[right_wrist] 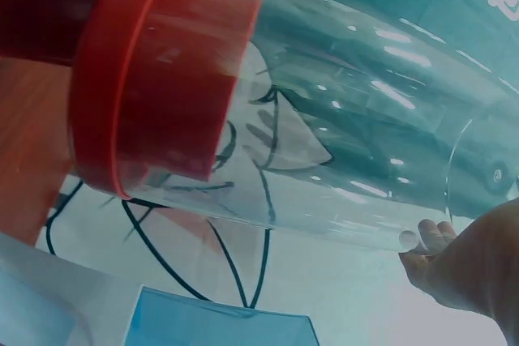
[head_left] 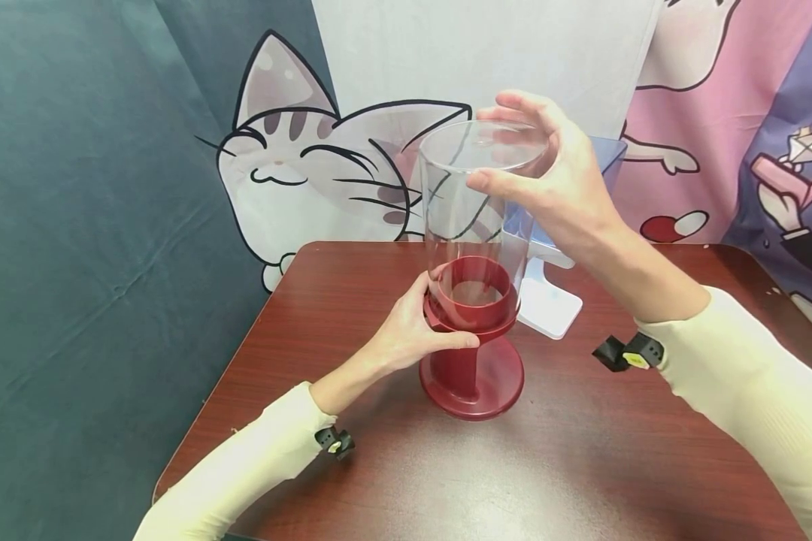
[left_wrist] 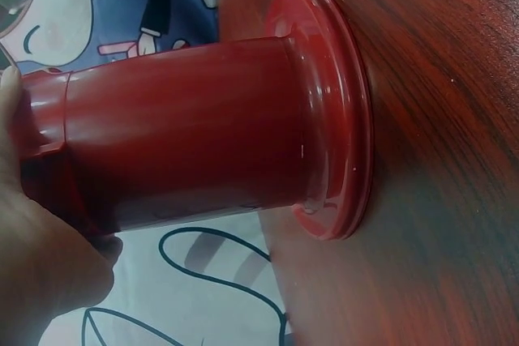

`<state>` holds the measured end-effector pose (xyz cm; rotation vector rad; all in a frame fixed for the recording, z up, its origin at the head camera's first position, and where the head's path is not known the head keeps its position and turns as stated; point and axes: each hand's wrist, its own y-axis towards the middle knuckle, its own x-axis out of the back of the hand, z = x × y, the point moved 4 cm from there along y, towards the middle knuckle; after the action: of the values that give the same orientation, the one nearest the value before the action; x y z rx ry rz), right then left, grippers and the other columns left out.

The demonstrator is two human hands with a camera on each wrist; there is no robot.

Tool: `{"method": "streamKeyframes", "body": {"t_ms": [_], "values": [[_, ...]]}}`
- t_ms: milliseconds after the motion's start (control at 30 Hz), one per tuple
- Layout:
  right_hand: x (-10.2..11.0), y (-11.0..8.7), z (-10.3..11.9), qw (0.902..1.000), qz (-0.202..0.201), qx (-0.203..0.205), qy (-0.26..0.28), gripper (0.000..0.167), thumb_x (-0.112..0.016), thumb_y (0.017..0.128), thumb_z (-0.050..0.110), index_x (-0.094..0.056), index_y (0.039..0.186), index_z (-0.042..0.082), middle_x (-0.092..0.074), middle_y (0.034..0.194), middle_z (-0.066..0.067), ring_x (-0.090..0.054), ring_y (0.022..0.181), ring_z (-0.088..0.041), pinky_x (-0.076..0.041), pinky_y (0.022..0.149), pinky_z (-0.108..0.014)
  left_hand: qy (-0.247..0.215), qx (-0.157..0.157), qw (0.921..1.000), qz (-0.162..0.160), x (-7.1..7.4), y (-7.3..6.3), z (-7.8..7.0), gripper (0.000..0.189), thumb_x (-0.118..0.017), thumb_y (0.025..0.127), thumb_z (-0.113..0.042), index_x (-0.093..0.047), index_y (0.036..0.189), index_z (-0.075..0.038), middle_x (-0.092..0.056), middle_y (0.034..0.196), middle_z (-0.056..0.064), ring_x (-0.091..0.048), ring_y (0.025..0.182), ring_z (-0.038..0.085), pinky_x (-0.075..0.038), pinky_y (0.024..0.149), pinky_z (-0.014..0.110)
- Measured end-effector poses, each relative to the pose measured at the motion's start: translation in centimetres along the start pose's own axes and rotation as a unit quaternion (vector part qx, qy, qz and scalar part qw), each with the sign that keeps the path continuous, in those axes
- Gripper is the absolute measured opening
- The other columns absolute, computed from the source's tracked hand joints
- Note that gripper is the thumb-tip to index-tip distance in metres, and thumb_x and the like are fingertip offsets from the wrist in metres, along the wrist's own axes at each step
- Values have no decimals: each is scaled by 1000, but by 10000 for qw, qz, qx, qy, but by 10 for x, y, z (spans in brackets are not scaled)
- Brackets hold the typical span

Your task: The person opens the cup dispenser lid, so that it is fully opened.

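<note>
A tall clear cylinder [head_left: 474,225] stands upright on a red pedestal stand [head_left: 504,379], its lower end fitted around the stand's red ring [right_wrist: 174,79]. My right hand [head_left: 562,169] grips the cylinder near its top rim, thumb at the near side and fingers at the far side. Lower down, my left hand [head_left: 409,330] holds the stand just under the ring, with the thumb across the front. In the left wrist view the stand's column [left_wrist: 186,131] and round foot [left_wrist: 332,111] show, the foot resting on the table.
Behind the stand, to its right, is a translucent blue container [head_left: 605,154] with a white foot [head_left: 551,308] on the brown table [head_left: 352,300]. Cartoon-printed curtains [head_left: 277,180] hang close behind the table and along its left side.
</note>
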<state>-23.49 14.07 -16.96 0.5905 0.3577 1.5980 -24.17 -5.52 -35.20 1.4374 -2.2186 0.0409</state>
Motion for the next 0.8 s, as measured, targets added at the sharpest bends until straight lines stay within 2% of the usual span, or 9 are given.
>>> {"method": "streamKeyframes", "body": {"t_ms": [133,333,567,800], "values": [[0,2,4,9998,33,-18,-189,68,-87,84,15,-58,146,13,-65,142,-2,-60,130,-22,-55,94,-30,27,14,10000,-13,0,0,0,96,-93,79,-37,-39,157,-23,-61,134,-6,-61,122,12,-58,98,35],[2,1,7,9996,63,-127,-261,64,-88,84,15,-61,142,12,-67,140,-1,-60,130,-22,-56,93,-28,39,35,10000,-17,0,1,0,95,-93,79,-38,-40,156,-23,-62,134,-5,-62,121,13,-59,97,35],[2,-2,11,9995,19,-73,-318,63,-89,83,13,-63,141,12,-68,139,0,-61,130,-24,-57,88,-26,-18,34,10000,22,0,1,0,94,-93,79,-36,-41,155,-22,-62,133,-6,-62,120,13,-59,97,34],[3,1,11,9994,89,-112,-317,63,-89,84,13,-63,141,11,-68,139,-1,-61,131,-24,-58,92,-28,1,42,10000,65,1,0,0,96,-93,79,-36,-39,157,-22,-62,136,-1,-62,121,13,-59,97,34]]}}
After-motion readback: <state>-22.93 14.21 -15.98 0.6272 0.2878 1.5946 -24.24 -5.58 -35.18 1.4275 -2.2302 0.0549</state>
